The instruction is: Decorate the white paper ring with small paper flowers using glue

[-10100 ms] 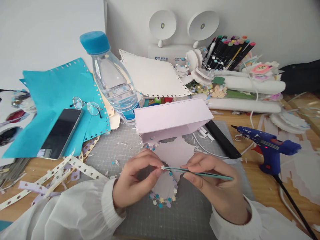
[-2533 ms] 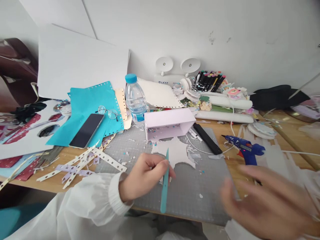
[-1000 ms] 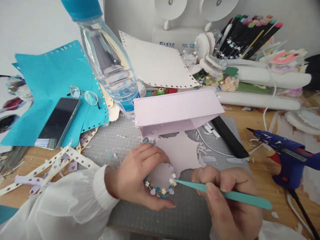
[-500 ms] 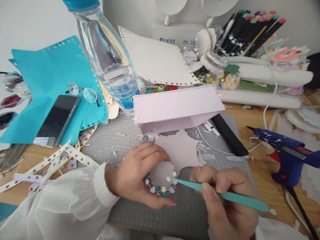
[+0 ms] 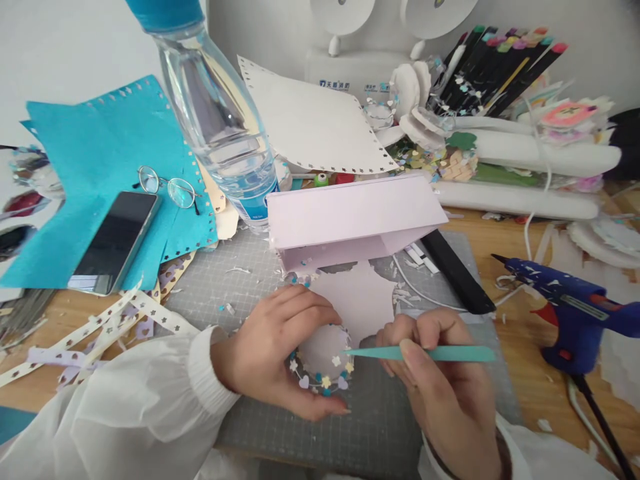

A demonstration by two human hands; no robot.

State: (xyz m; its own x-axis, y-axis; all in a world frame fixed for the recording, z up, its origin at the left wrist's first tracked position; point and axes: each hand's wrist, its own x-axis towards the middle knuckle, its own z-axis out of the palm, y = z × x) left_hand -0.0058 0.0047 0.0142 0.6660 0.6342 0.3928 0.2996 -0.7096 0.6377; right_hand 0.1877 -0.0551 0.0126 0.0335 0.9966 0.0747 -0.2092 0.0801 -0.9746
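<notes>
My left hand [image 5: 287, 347] curls around a small round paper piece [image 5: 320, 350] on the grey cutting mat [image 5: 370, 433]. Tiny white, yellow, blue and lilac flower and heart cut-outs ring its rim. In my right hand [image 5: 443, 380] I pinch a pair of teal tweezers [image 5: 450, 354], held nearly level. Their tip reaches the right side of the round piece, close to a small white flower [image 5: 336, 361]. Whether the tip grips anything is too small to tell. Behind my hands lies a pale lilac sheet with scalloped cut edges [image 5: 363, 297].
A folded lilac card [image 5: 355, 213] stands behind the sheet, with a water bottle [image 5: 225, 127] to its left. At right rests a blue glue gun [image 5: 575, 300] with its cord. A phone [image 5: 115, 240] and glasses [image 5: 167, 188] lie on blue paper; punched strips [image 5: 100, 340] are scattered at left.
My right hand has shifted slightly up and left, and the tweezers have swung from slanting down to nearly level. Their tip is a little higher at the rim. My left hand keeps its hold.
</notes>
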